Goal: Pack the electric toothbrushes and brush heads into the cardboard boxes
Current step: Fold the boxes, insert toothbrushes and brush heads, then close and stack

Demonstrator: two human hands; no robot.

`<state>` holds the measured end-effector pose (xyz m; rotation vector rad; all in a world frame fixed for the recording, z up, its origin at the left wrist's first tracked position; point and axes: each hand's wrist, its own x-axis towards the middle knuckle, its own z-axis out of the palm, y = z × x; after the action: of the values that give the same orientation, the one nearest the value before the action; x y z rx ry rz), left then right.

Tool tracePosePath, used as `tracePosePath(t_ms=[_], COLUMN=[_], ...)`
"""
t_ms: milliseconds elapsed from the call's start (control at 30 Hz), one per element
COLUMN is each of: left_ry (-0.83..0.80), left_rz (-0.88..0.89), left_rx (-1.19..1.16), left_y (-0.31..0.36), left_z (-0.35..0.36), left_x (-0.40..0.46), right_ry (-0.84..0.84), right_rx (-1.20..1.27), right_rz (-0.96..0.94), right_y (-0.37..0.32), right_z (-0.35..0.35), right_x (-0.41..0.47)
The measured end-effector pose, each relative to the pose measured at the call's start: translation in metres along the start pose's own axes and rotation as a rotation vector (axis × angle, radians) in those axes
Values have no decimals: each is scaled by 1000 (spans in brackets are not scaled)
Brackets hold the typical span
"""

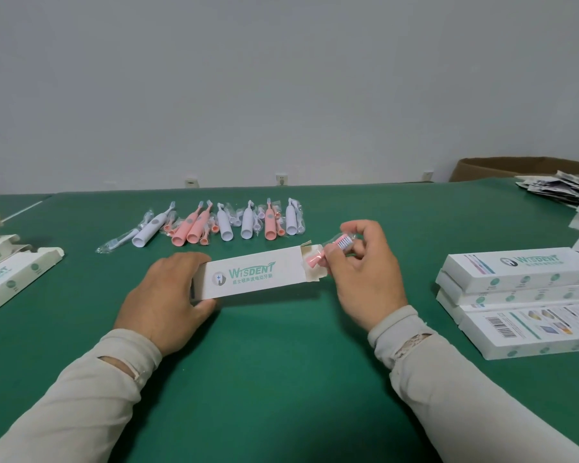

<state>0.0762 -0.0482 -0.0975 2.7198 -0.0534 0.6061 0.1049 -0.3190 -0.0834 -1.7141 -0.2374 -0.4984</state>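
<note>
White Wisdent carton [253,274] lying flat at centre of green table [281,362], long axis from 9 to 3 o'clock, flaps open at 3 o'clock end. Closed end gripped by left hand [168,295]: thumb curled under near edge, fingers wrapped over far edge. Pink brush head [328,253] in clear wrap, base partly inside open mouth, bristles outside toward 2 o'clock. Pinched between thumb and forefinger of right hand [365,272]; remaining fingers loosely curled, slightly spread.

Row of white and pink toothbrushes [221,225] with bagged spare heads at 12 o'clock of carton, well apart from it. Stack of closed boxes [522,295] at 3 o'clock. Open-ended boxes [10,275] at 9 o'clock. Pile of leaflets [562,188] and brown shipping carton [515,167] at 2 o'clock, at far table edge.
</note>
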Motion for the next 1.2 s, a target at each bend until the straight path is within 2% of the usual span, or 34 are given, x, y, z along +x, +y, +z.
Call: tracePosePath(t_ms=[67, 300, 433, 633, 833, 1000, 1067, 1200], left_ry=[6, 2, -4, -11, -8, -19, -16, -13], left_rz=[5, 49, 79, 58, 50, 67, 72, 79], left_rx=[-5, -15, -5, 4, -9, 2, 3, 5], left_y=[0, 6, 11, 8, 8, 11, 12, 10], left_z=[0, 0, 1, 0, -1, 0, 0, 2], left_x=[0, -3, -3, -3, -4, -4, -4, -4], right_ry=[40, 39, 107, -71, -59, -17, -60, -354], right_rx=[-16, 143, 90, -130, -189, -98, -56, 55], right_rz=[-12, 176, 226, 196, 82, 110, 120, 271], right_y=[-1, -4, -5, -2, -2, -3, -5, -9], right_z=[-1, 4, 5, 3, 1, 3, 3, 0], right_x=[0, 0, -4, -2, -2, -2, -1, -1])
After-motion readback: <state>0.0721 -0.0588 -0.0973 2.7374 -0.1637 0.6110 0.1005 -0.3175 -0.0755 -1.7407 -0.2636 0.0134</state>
